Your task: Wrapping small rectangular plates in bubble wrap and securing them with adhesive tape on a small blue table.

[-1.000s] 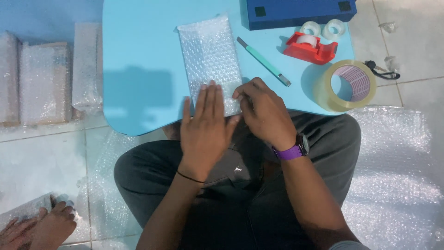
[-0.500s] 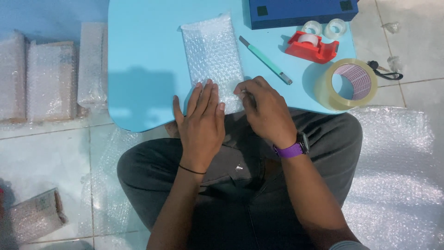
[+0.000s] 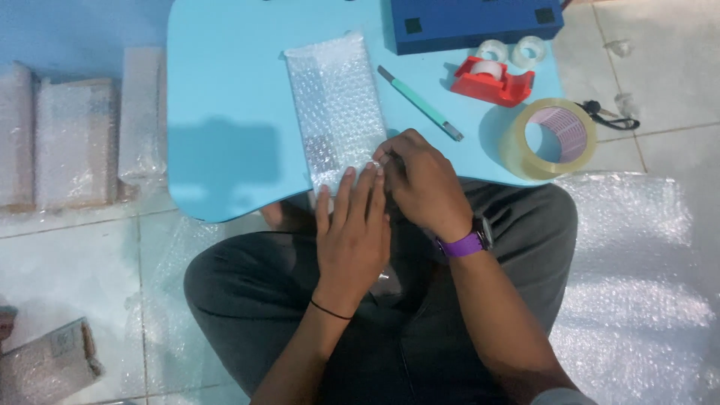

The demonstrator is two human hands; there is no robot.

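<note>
Bubble-wrapped, the flat package (image 3: pixel 335 105) lay on the light-blue table (image 3: pixel 225 112), its near end pressed under the left hand (image 3: pixel 352 232)'s flat, spread fingers while the right hand (image 3: pixel 420 184)'s curled fingertips pinched its edge.

The left hand (image 3: pixel 352 232) is laid flat, palm down, with its fingers (image 3: pixel 358 191) held straight and close together, pointing away from the body. A thin black band is worn on the left wrist. The right hand (image 3: pixel 421 184) is placed just beside it, curled, with its fingertips (image 3: pixel 384 156) bent down and touching the left fingertips. A purple watch strap is worn on the right wrist. Both forearms are bare and are stretched forward over the crossed legs.
</note>
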